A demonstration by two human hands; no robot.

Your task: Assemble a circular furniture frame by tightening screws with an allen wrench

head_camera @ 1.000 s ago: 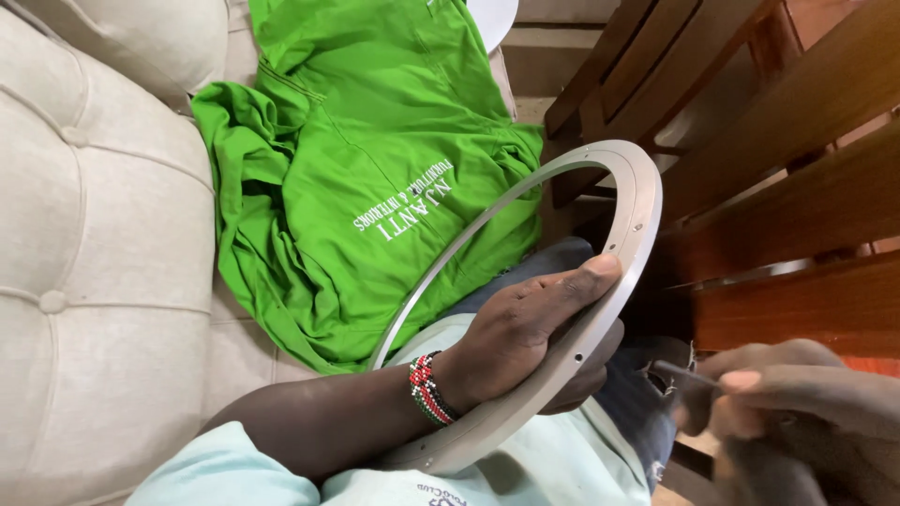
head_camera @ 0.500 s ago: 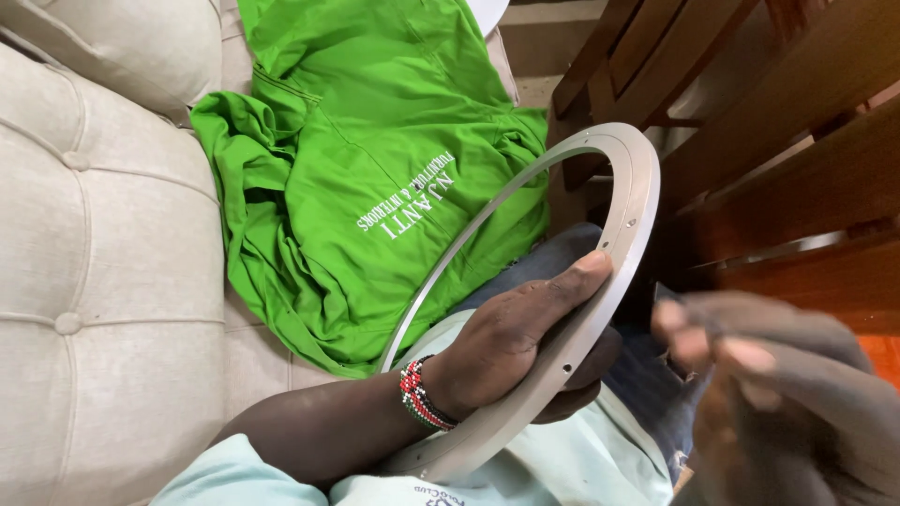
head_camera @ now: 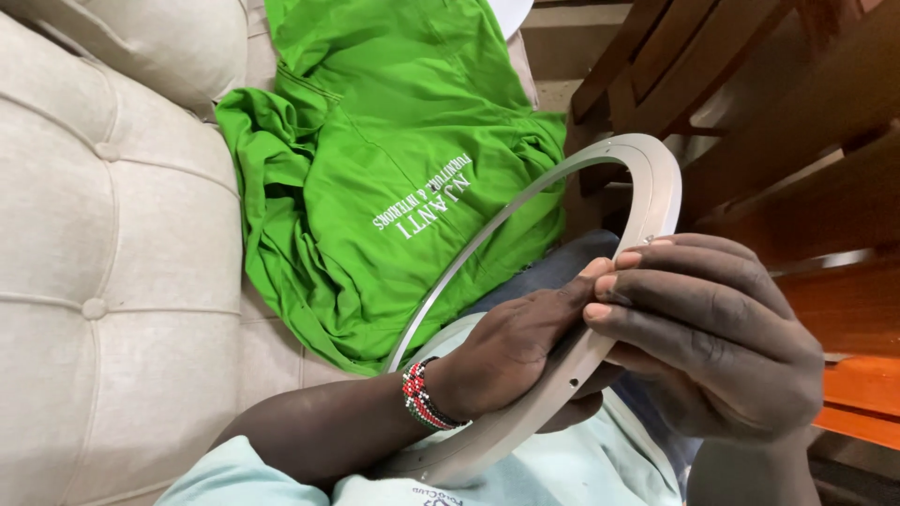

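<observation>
A flat silver metal ring (head_camera: pixel 651 178) with small holes stands tilted over my lap. My left hand (head_camera: pixel 514 349), with a beaded bracelet (head_camera: pixel 419 394) on its wrist, reaches through the ring and grips its lower right rim, thumb along the inside. My right hand (head_camera: pixel 714 335) wraps over the same stretch of rim from the right. Its fingertips lie on the ring's face and touch my left fingers. The lower part of the ring is hidden behind my left forearm.
A crumpled green shirt (head_camera: pixel 394 169) with white lettering lies on the beige tufted sofa (head_camera: pixel 112 244) to the left. Dark brown wooden chair frames (head_camera: pixel 769 94) stand close on the right, just past the ring. An orange-brown wooden surface (head_camera: pixel 858 375) shows at the right edge.
My right hand has come up from the lower right and closed over the ring's rim beside my left hand. The ring and my left hand have barely moved.
</observation>
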